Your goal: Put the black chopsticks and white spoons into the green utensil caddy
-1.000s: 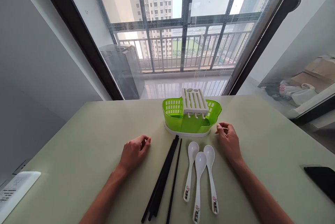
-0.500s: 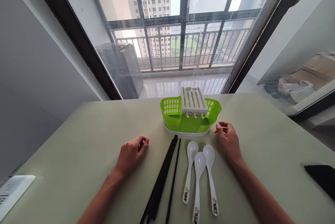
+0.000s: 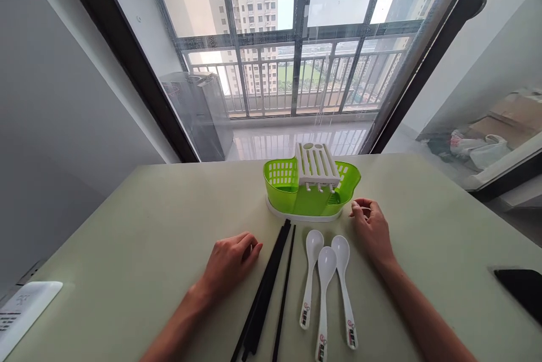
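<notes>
My left hand (image 3: 232,260) is over the table, fingers curled together and holding nothing visible, just left of a bundle of black chopsticks (image 3: 266,294). A single black chopstick (image 3: 284,291) lies apart from the bundle. Three white spoons, a left one (image 3: 314,243), a middle one (image 3: 327,260) and a right one (image 3: 341,249), lie bowls away from me with printed handle ends. Loosely closed, my right hand (image 3: 371,229) rests beside the right end of a green draining basket (image 3: 307,201), with nothing seen in its fingers. A white slotted rack (image 3: 317,164) with small hooks sits across the basket.
The pale table (image 3: 178,209) reaches to a glass door with a balcony beyond. A white device (image 3: 31,311) lies at the left edge, a black object (image 3: 520,294) at the right. Bags (image 3: 486,150) and cardboard are behind glass at the right.
My left hand has moved right and slightly toward me, closer to the chopstick bundle. My right hand keeps its place by the basket. The view has shifted slightly.
</notes>
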`<control>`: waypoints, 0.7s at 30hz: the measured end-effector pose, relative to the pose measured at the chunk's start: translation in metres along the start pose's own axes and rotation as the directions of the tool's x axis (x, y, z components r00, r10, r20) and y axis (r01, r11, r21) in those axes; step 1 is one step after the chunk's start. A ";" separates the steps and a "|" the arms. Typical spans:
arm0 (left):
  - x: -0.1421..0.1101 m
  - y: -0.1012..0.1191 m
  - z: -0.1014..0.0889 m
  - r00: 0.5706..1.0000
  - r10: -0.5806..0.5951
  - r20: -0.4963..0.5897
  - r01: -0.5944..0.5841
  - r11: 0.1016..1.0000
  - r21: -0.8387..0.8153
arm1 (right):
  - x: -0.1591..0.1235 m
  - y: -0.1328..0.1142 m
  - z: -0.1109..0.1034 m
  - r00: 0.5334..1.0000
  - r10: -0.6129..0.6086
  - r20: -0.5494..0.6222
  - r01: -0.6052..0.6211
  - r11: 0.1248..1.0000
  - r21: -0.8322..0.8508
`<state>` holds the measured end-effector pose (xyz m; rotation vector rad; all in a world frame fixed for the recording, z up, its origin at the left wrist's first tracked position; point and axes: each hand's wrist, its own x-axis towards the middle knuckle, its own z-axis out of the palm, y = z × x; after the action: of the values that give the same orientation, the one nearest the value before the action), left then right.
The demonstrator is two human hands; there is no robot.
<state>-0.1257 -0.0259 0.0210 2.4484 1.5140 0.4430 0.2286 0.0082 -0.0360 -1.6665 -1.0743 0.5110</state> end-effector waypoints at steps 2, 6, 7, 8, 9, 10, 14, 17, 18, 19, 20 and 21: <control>-0.001 0.004 0.000 1.000 0.007 0.009 -0.007 1.000 -0.030 | 0.000 0.001 0.000 1.000 0.002 0.004 -0.002 1.000 -0.001; -0.003 0.010 0.001 0.999 0.026 0.042 -0.023 0.997 -0.073 | 0.001 0.001 0.000 1.000 0.007 0.006 -0.007 1.000 -0.001; -0.003 0.011 0.001 0.998 0.032 0.048 -0.028 0.997 -0.078 | 0.001 0.001 0.000 1.000 0.007 0.007 -0.007 1.000 -0.001; -0.003 0.011 0.001 0.998 0.035 0.049 -0.031 0.996 -0.080 | 0.001 0.001 0.000 1.000 0.008 0.008 -0.008 1.000 -0.001; -0.004 0.011 0.001 0.998 0.038 0.050 -0.034 0.996 -0.081 | 0.001 0.001 0.000 1.000 0.008 0.010 -0.008 1.000 -0.001; -0.004 0.010 0.001 0.998 0.040 0.050 -0.036 0.996 -0.082 | 0.001 0.001 0.000 1.000 0.007 0.011 -0.007 1.000 0.000; -0.004 0.008 0.001 0.998 0.048 0.050 -0.044 0.996 -0.082 | 0.000 0.000 0.000 1.000 0.002 0.009 -0.002 1.000 -0.002; -0.005 0.007 0.002 0.997 0.061 0.047 -0.057 0.995 -0.082 | 0.000 0.000 0.000 1.000 0.000 0.008 0.000 1.000 -0.002; -0.005 0.007 0.001 0.997 0.069 0.046 -0.065 0.994 -0.082 | 0.000 0.000 0.000 1.000 -0.001 0.011 0.001 1.000 0.000; -0.005 0.007 0.001 0.996 0.078 0.045 -0.075 0.994 -0.082 | 0.000 0.001 0.000 1.000 -0.002 0.014 0.002 1.000 0.003; -0.005 0.007 0.001 0.995 0.087 0.044 -0.083 0.993 -0.080 | 0.001 0.001 0.000 1.000 -0.002 0.016 0.001 1.000 0.005; -0.005 0.007 0.001 0.995 0.094 0.044 -0.091 0.993 -0.078 | 0.001 0.001 0.000 1.000 -0.001 0.017 0.001 1.000 0.007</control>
<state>-0.1216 -0.0340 0.0223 2.4595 1.3441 0.4479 0.2294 0.0086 -0.0369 -1.6581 -1.0848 0.5290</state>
